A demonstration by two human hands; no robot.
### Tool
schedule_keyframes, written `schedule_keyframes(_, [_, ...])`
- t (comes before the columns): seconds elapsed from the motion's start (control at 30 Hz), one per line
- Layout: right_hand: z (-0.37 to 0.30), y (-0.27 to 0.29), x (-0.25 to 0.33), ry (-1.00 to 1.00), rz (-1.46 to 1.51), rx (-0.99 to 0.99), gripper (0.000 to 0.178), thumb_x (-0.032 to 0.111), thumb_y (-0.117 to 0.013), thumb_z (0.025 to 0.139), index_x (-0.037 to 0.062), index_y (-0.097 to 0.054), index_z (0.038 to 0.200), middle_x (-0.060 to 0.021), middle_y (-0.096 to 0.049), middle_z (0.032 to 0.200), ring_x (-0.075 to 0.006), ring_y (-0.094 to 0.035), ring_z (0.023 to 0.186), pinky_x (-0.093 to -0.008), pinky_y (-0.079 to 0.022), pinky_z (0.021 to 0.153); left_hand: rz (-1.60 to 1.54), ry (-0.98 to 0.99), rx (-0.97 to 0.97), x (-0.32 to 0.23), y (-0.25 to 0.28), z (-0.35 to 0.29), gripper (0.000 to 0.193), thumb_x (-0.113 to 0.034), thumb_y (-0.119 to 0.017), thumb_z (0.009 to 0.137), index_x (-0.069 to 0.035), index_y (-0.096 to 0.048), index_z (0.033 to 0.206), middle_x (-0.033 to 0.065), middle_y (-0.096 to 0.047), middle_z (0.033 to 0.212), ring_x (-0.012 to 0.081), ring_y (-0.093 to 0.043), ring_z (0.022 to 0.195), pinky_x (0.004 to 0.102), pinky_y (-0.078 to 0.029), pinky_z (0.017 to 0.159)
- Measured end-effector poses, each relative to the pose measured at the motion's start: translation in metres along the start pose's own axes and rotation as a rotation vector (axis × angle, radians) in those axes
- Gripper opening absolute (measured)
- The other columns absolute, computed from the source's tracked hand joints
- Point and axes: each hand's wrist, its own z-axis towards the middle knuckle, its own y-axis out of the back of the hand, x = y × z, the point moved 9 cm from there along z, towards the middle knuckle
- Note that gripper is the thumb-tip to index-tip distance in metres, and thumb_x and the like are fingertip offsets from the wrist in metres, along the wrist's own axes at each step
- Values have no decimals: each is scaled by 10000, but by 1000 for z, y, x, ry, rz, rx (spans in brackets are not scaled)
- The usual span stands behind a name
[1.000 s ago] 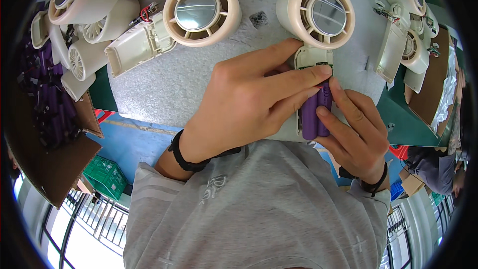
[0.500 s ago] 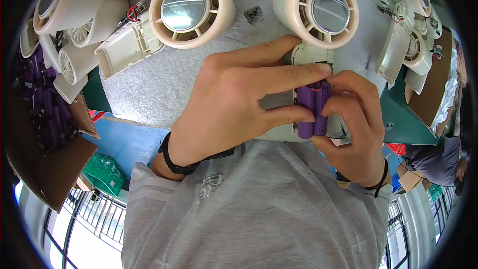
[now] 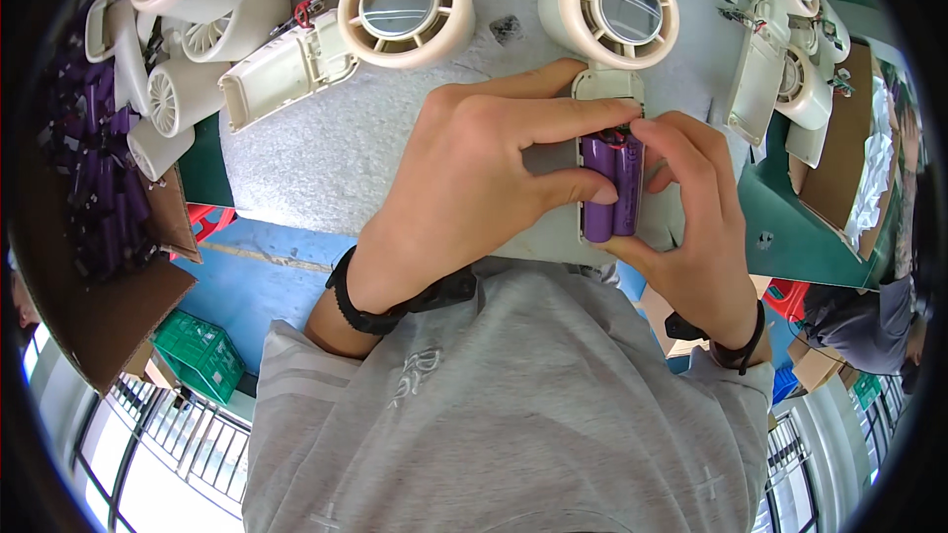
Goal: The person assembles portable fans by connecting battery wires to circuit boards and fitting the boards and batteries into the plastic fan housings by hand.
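A: Far left?

B: Open cardboard box [image 3: 94, 266] of purple cells [image 3: 94, 153], within reach as stock. Next to it a heap of cream fan shells [image 3: 188, 59], and a loose handle half [image 3: 286, 69] lying open side up on the grey mat [image 3: 326, 158].

A: Left hand?

B: Left hand [image 3: 474, 188] lies across the mat, fingers pressed together and stretched right. Index tip sits on the top of the fan handle [image 3: 607, 89], thumb tip presses the side of the cell pack [image 3: 610, 188]. Looks like it's steadying the handle while pushing the pack into its tray.

A: Where's the pack exactly?

B: Two purple cells side by side, seated lengthwise in the open handle under the right fan head [image 3: 612, 10], near the mat's front edge.

A: Right hand?

B: Right hand [image 3: 691, 227] cups the handle from the right. Index curls over the pack's top where a red wire shows, thumb under the bottom end, so it pinches the pack end to end. Other fingers are tucked behind; can't tell.

A: Further right?

B: More fan parts [image 3: 780, 49], a green tray [image 3: 790, 227].
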Motion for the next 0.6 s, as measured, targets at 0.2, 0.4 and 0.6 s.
schedule_keyframes(0.2, [-6, 0, -6, 71, -35, 23, 782, 133, -901, 510, 6, -594, 1218, -140, -507, 1220, -251, -576, 1033, -330, -543, 752, -37, 7, -11, 4, 2, 2, 536, -35, -851, 579, -105, -722, 1094, 169, -667, 1159, 150, -692, 832, 272, -548, 711])
schedule_keyframes(0.4, [-8, 5, -1, 41, -54, 0, 756, 135, -892, 533, -3, -601, 1217, -149, -499, 1213, -253, -582, 1024, -329, -553, 776, -106, 103, -10, 1, 2, 2, 534, -19, -847, 574, -101, -721, 1087, 176, -664, 1151, 207, -704, 866, 287, -552, 730])
schedule_keyframes(0.6, [3, 4, 3, 81, -66, 91, 729, 141, -884, 552, 16, -611, 1215, -149, -487, 1219, -264, -578, 1031, -352, -548, 785, -101, -21, -49, 2, 7, 4, 503, -83, -831, 590, -109, -713, 1078, 149, -664, 1102, 304, -673, 799, 325, -548, 704])
